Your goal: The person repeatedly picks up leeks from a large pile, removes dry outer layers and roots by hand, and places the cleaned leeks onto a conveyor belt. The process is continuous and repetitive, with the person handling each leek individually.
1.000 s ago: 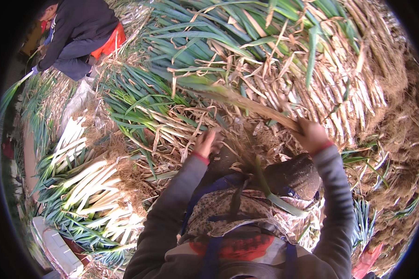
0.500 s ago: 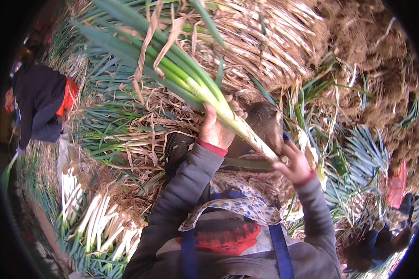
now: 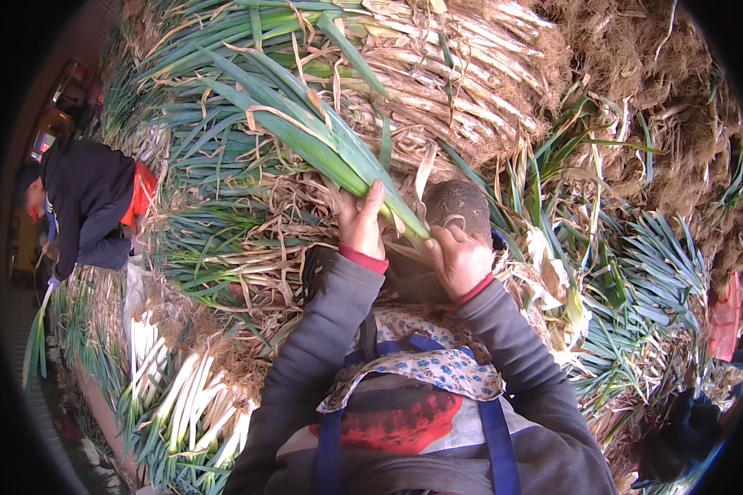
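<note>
A leek (image 3: 318, 148) with long green leaves and some dried tips slants up to the upper left from my hands. My left hand (image 3: 361, 219) grips it where the leaves bunch, thumb on top. My right hand (image 3: 459, 262) is closed on it lower down, thumb and fingers pinching beside pale, loose outer layers; the root end is hidden. Below my hands are my dark, soil-marked knee (image 3: 458, 200) and a flowered cloth apron (image 3: 409, 382) with blue straps.
Piled leeks with dry roots (image 3: 470, 74) lie ahead and right. Cleaned white leeks (image 3: 188, 400) lie lower left. A person in dark clothes (image 3: 87, 198) bends at the left, holding leek leaves. A red plastic object (image 3: 724, 313) and more dark-clothed figures (image 3: 685, 429) are at the right edge.
My hands, apart a second ago, came together on the leek. Since half a second ago my right hand has moved up the stalk, nearer my left. The view has shifted too.
</note>
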A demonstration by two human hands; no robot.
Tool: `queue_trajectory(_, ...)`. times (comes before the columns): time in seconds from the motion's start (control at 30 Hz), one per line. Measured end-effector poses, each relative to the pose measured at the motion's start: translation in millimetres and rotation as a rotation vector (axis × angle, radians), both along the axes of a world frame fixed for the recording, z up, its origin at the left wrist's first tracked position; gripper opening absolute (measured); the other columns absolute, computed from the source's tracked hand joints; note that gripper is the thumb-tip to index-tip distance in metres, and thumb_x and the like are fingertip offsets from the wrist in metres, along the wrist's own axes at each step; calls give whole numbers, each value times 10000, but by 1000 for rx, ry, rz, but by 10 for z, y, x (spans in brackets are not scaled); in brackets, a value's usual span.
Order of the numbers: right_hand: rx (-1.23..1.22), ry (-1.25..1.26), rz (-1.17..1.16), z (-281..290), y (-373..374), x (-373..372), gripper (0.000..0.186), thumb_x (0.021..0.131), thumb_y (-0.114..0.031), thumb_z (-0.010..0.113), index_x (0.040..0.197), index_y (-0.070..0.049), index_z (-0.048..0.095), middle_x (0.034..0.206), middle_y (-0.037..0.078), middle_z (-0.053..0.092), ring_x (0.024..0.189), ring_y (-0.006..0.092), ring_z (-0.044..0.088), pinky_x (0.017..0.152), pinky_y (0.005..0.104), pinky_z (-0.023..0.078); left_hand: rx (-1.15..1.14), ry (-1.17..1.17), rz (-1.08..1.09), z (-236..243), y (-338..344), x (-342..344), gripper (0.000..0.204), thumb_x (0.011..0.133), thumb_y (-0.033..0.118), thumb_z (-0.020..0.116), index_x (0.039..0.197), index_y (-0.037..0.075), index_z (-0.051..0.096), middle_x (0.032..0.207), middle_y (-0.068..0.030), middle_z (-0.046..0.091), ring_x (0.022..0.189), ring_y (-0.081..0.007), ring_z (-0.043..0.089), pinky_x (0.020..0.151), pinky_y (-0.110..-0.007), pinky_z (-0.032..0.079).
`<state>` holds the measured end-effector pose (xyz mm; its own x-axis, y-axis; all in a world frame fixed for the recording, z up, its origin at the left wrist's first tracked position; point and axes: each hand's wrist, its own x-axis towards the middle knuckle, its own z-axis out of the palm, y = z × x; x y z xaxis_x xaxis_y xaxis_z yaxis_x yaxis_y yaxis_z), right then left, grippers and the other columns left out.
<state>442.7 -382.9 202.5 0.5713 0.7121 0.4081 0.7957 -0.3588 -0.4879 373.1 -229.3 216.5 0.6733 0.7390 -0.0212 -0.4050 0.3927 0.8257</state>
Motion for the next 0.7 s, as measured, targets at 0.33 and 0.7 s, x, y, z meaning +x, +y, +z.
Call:
queue_trajectory(0.33, -39, 223, -108, -497, -58, 225, 194, 882, -219, 532, 764, -79, 595, 643, 106, 586, 548, 238, 597, 508, 382, 496, 76, -15, 265, 23, -69, 39, 581, 847, 66, 598, 1351, 64, 307, 1174, -82, 483, 994, -155, 482, 889, -320, 421)
queue_trajectory(0.7, -164, 112, -140, -296, -579, 653, 416, 822, -387, 618, 990, -6, 603, 969, 178, 629, 848, 309, 623, 718, 400, 510, 86, -263, 117, 158, 409, -159, 357, 833, 47, 514, 1186, 9, 469, 979, -78, 575, 839, -176, 562, 758, -331, 477)
